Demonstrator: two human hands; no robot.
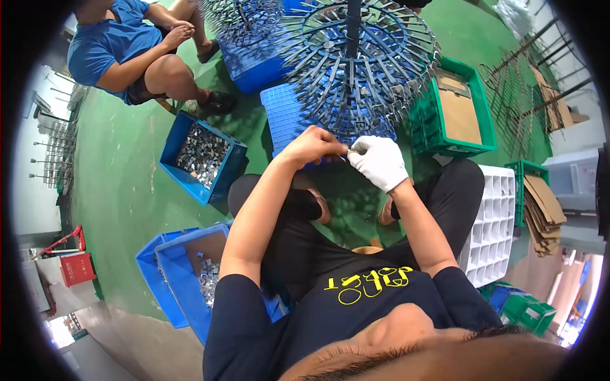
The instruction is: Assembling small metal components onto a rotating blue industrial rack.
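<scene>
In front of me stands a round rack with tiers of dark metal arms spreading from a central pole. My bare left hand and my right hand, in a white glove, meet just off its near lower edge. The fingertips of both are pinched together, almost touching. Whatever lies between them is too small to make out. Under the rack are blue crates, partly hidden by its arms.
Small metal pieces fill a blue bin at left and lie in another blue bin near my left elbow. A green crate with cardboard and a white divided tray stand right. A person in blue sits far left beside another rack.
</scene>
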